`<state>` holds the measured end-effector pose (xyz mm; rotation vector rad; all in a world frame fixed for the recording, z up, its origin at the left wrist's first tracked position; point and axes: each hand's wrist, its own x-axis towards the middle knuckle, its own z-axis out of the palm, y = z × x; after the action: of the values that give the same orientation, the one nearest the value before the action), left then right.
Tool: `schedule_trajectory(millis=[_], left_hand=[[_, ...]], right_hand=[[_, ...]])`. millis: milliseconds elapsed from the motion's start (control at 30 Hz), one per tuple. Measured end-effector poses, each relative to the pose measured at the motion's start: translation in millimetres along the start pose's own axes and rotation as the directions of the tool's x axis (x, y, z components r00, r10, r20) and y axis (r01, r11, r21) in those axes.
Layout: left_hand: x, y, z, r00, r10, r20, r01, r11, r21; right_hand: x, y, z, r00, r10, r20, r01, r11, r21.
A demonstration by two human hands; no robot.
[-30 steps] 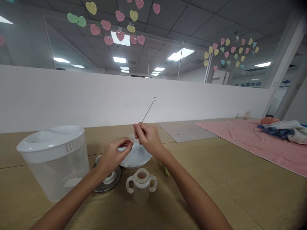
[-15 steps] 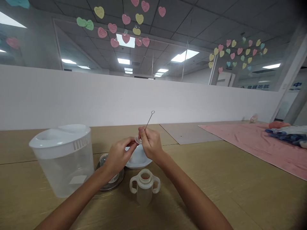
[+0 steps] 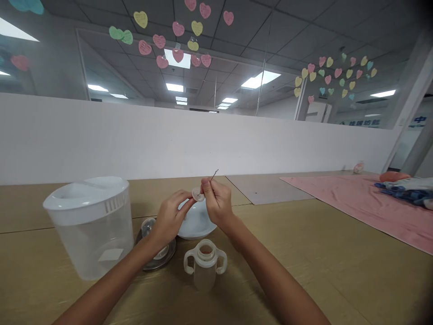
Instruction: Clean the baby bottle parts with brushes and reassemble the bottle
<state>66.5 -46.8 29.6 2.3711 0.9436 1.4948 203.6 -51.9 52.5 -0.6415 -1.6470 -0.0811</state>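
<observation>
A small round translucent piece (image 3: 198,194), like a silicone bottle nipple, is pinched at its rim by the fingers of my left hand (image 3: 172,212). My right hand (image 3: 218,201) is closed around a thin wire brush (image 3: 214,174), whose upper wire end sticks out above my fist. Its lower end points at the round piece; whether it goes inside I cannot tell. Both hands are above a white bowl (image 3: 198,221). Below them stands a two-handled baby bottle (image 3: 204,266), upright with its top uncovered.
A clear bin with a white lid (image 3: 88,225) stands at left. Beside it a metal tray (image 3: 157,264) carries clear bottle parts, partly behind my left forearm. A pink cloth (image 3: 355,203) with folded fabric lies at right. A white wall (image 3: 203,144) bounds the table's back.
My right hand has moved slightly right, away from the left, and tilted the wire brush; less of its wire now shows above the fist. The round piece now faces me more.
</observation>
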Motion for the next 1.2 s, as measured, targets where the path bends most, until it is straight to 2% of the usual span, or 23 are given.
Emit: schedule_trajectory(millis=[167,267,400,500,567,667,767,900,1067,1200], left_hand=[[0,-8,4.0,0.999,0.020,0.030,-0.020,1.000,0.006],[0,-10,5.3,0.999,0.008,0.052,-0.007,1.000,-0.023],[-1,-2,6.6,0.998,0.031,0.054,-0.025,0.995,-0.099],[-1,1,7.0,1.000,0.013,0.012,-0.012,0.993,-0.116],[-1,0,6.5,1.000,-0.007,-0.003,0.007,0.993,-0.117],[-1,-3,5.2,0.999,-0.034,0.020,0.036,0.991,-0.132],[-2,-1,4.2,0.997,-0.035,0.065,0.046,0.984,-0.173],[-1,5,2.0,1.000,-0.011,0.014,0.014,0.985,-0.173],[1,4,-0.1,1.000,-0.027,-0.008,0.025,0.991,-0.134],[0,3,1.7,1.000,0.003,-0.016,-0.005,0.990,-0.143]], right_hand=[[-2,4,4,0.994,0.070,0.086,-0.069,0.998,-0.014],[3,-7,-4,0.997,0.060,0.038,-0.061,0.998,0.028],[3,-11,-5,0.995,-0.080,-0.055,0.077,0.996,-0.044],[-2,-2,2,0.982,-0.191,-0.004,0.188,0.969,-0.160],[-4,1,6,0.976,-0.216,0.039,0.219,0.956,-0.194],[-3,-3,4,0.979,-0.200,0.040,0.204,0.962,-0.180],[0,-10,-2,0.981,-0.196,-0.011,0.192,0.969,-0.154],[0,-6,0,0.967,-0.254,-0.012,0.246,0.947,-0.209],[-2,0,4,0.969,-0.242,0.049,0.247,0.956,-0.158],[1,-3,-1,0.979,-0.204,-0.025,0.198,0.969,-0.145]])
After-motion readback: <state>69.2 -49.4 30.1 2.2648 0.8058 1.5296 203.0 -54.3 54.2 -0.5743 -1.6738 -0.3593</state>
